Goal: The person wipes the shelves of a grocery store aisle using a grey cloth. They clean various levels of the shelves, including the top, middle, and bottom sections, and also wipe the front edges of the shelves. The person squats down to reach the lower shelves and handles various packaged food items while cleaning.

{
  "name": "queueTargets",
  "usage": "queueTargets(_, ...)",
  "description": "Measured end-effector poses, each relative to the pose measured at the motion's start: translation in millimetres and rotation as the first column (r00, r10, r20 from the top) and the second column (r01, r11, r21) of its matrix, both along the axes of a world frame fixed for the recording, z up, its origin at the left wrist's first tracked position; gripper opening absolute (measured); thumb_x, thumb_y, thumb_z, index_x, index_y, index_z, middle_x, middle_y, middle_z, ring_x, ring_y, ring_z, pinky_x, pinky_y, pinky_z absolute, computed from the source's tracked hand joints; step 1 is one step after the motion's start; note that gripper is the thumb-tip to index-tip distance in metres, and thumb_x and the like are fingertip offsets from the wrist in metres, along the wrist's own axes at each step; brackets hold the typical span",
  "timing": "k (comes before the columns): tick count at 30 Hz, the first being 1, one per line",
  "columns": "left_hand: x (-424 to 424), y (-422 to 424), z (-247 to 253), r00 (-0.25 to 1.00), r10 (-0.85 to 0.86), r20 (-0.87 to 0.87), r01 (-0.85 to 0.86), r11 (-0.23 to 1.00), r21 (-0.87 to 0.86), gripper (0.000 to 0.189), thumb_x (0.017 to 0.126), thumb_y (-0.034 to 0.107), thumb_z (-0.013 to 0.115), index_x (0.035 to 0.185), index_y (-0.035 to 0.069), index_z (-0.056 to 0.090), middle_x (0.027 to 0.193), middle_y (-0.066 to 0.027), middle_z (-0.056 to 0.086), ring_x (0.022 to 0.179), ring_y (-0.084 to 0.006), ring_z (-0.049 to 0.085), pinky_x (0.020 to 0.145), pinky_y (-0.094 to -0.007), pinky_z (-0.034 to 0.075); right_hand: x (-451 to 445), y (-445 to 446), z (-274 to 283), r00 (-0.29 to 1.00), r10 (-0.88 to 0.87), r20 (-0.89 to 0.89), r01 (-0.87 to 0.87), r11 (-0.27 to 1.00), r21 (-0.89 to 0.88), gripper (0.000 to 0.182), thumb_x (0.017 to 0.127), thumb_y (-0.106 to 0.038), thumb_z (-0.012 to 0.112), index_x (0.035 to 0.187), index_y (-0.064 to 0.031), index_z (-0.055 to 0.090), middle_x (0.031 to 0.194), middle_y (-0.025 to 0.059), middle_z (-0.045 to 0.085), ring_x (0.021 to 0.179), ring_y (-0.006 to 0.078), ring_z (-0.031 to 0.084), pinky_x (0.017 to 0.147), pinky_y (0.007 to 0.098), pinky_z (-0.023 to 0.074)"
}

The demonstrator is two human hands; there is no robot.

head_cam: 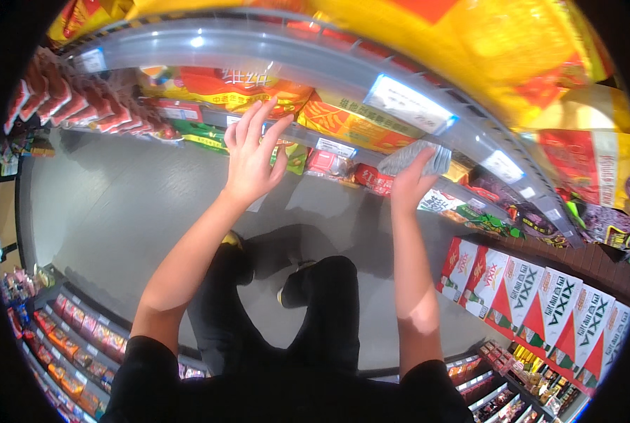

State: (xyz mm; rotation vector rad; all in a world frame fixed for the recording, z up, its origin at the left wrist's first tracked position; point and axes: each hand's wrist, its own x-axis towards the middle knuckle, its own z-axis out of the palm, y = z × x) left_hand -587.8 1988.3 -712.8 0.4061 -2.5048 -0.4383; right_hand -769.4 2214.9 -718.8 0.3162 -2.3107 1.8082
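My right hand (412,182) grips a folded grey cloth (423,157) close to the edge of a store shelf (367,154). Raised with its fingers apart, my left hand (256,153) holds nothing. It is in front of a red and yellow food bag (241,87) on that shelf; whether the fingertips touch the bag I cannot tell. Between the two hands stands an orange and yellow package (354,124). A price label (336,147) sits on the shelf edge below it.
Overhead, a curved upper shelf edge (293,50) carries price labels and large yellow bags (452,58). Stacked beer cartons (521,296) stand at the right. Red packages (77,100) hang at the left. Behind me are low snack shelves (77,343). Grey floor (130,185) lies below.
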Motion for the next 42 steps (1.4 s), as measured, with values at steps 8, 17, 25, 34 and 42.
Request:
queueTargets(8, -33.9, -33.2, -107.5, 0.936, 0.119, -0.332, -0.171, 0.977, -0.130, 0.068, 0.080, 0.023, 0.073, 0.146, 0.030, 0.057, 0.166, -0.0236, 0.024, 0.155, -0.0388, 0.020, 0.120, -0.0566, 0.011, -35.9, -55.6, -4.2, 0.815, 0.060, -0.576, 0.091, 0.969, 0.230, 0.058, 0.102, -0.022, 0.048, 0.149, 0.0088, 0.032, 0.152, 0.0319, 0.032, 0.140, 0.0442, 0.032, 0.119, 0.0501, 0.0196)
queueTargets(17, -35.6, -47.4, -144.5, 0.942, 0.145, -0.303, -0.222, 0.945, -0.240, 0.074, 0.087, 0.025, 0.072, 0.155, 0.018, 0.044, 0.167, -0.0315, 0.003, 0.156, -0.0478, 0.001, 0.123, -0.0604, 0.006, -38.0, -84.7, -17.5, 0.603, 0.028, -0.797, 0.394, 0.858, 0.328, 0.078, 0.095, -0.031, 0.059, 0.162, -0.0088, 0.026, 0.168, 0.0286, 0.007, 0.153, 0.0538, -0.002, 0.122, 0.0633, -0.0032)
queueTargets(25, -30.1, -30.3, -127.6, 0.960, 0.183, -0.212, -0.219, 0.962, -0.161, 0.084, 0.086, 0.023, 0.072, 0.161, 0.019, 0.034, 0.168, -0.0294, -0.001, 0.156, -0.0480, -0.001, 0.123, -0.0602, 0.010, 21.4, -145.6, -53.0, 0.479, 0.509, -0.715, 0.049, 0.798, 0.600, 0.074, 0.089, -0.025, 0.052, 0.153, 0.0060, 0.034, 0.165, 0.0247, 0.025, 0.153, 0.0460, 0.020, 0.124, 0.0586, 0.0118)
queueTargets(34, -29.7, -10.7, -124.0, 0.966, 0.217, -0.140, -0.237, 0.961, -0.141, 0.098, 0.080, 0.012, 0.072, 0.164, 0.018, 0.023, 0.169, -0.0284, -0.001, 0.156, -0.0480, 0.001, 0.121, -0.0619, 0.015, 1.4, -104.7, -109.3, 0.225, 0.664, -0.713, 0.385, 0.611, 0.691, 0.069, 0.093, -0.020, 0.048, 0.160, -0.0136, 0.035, 0.168, -0.0010, 0.029, 0.154, 0.0236, 0.026, 0.122, 0.0431, 0.0254)
queueTargets(42, -24.0, -20.1, -124.6, 0.977, 0.193, -0.088, -0.206, 0.962, -0.178, 0.101, 0.077, 0.011, 0.074, 0.164, 0.017, 0.023, 0.167, -0.0312, -0.003, 0.155, -0.0512, 0.003, 0.122, -0.0582, 0.019, -46.6, -8.1, -153.2, 0.408, 0.494, -0.768, 0.375, 0.676, 0.634, 0.078, 0.092, -0.021, 0.062, 0.162, -0.0278, 0.030, 0.170, 0.0036, 0.022, 0.158, 0.0378, 0.010, 0.124, 0.0603, 0.0077)
